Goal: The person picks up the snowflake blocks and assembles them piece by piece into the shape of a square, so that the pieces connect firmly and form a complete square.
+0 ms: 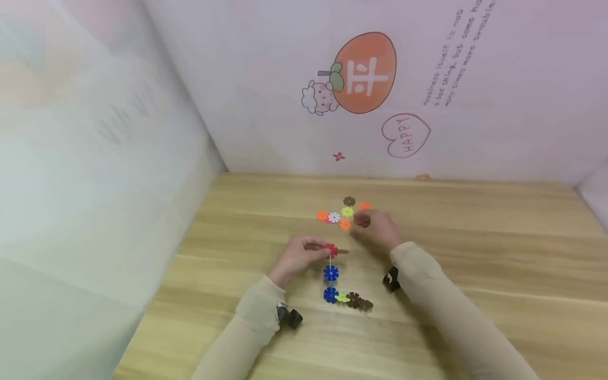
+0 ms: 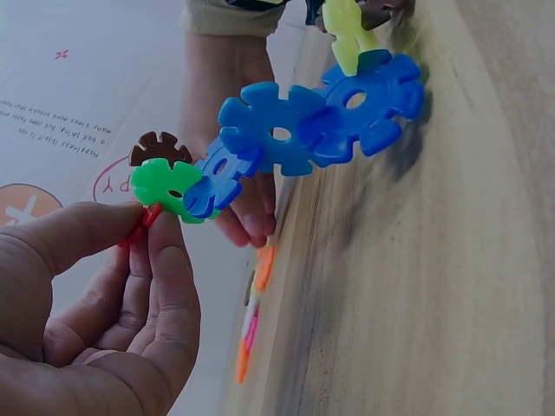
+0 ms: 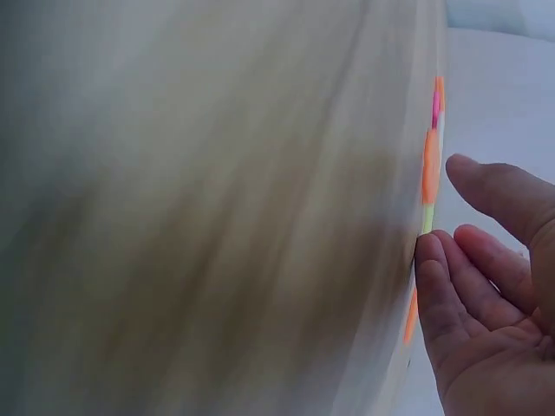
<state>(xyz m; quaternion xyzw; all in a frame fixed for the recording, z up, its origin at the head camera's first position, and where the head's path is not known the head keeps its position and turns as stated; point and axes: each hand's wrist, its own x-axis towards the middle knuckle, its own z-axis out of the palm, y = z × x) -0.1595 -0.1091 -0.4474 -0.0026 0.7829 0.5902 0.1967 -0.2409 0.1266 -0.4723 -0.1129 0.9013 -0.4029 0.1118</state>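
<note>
My left hand (image 1: 300,255) pinches a red notched plastic disc (image 2: 139,227) between thumb and fingertips. Joined to it is a chain of similar discs: a green disc (image 2: 162,187), several blue discs (image 1: 331,273), a yellow-green disc (image 1: 342,297) and brown discs (image 1: 353,300). Another brown disc (image 2: 159,149) sticks out by the green one. Whether the chain's near end touches the table cannot be told. My right hand (image 1: 377,228) is at the loose discs, thumb apart from the fingers. Its fingertips (image 3: 430,250) are by an orange disc (image 3: 429,169) and a yellow-green edge, with nothing visibly held.
Loose discs lie flat towards the back of the wooden table (image 1: 228,221): a white disc (image 1: 334,217), a yellow-green disc (image 1: 347,211), a brown disc (image 1: 349,201) and several orange ones. A pink disc is partly covered. A printed wall (image 1: 266,121) stands behind the table.
</note>
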